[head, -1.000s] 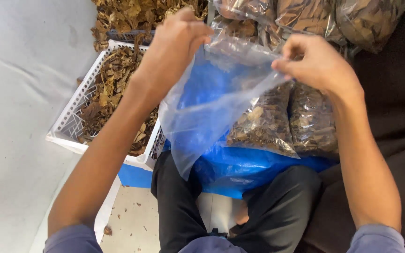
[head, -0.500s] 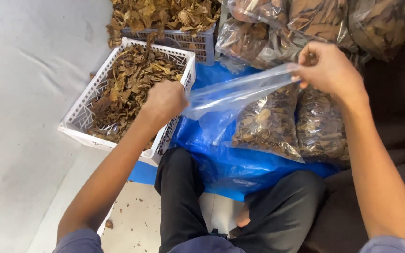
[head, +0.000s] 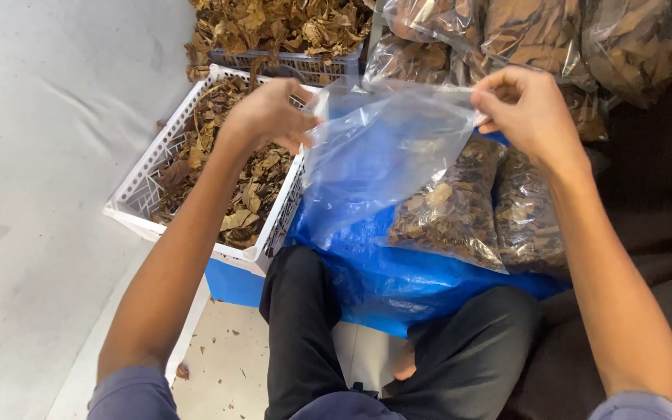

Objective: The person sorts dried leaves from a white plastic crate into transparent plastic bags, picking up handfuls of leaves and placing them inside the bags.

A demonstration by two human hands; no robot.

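The clear bag (head: 386,155), stretched flat 0.5 s ago, is now pulled open, pinched by left hand (head: 270,117) and right hand (head: 526,113) beside the leaf crate (head: 149,187).

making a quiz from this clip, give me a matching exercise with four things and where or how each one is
Things:
1. clear plastic bag
2. white crate
3. blue sheet
4. filled leaf bags

States or places:
A. lying on the blue sheet, packed with dry leaves
B. held up by its top edge between left hand and right hand
C. spread under the bags, by the person's knees
D. holds loose dry leaves, under the left forearm

Pairs: 1-B, 2-D, 3-C, 4-A
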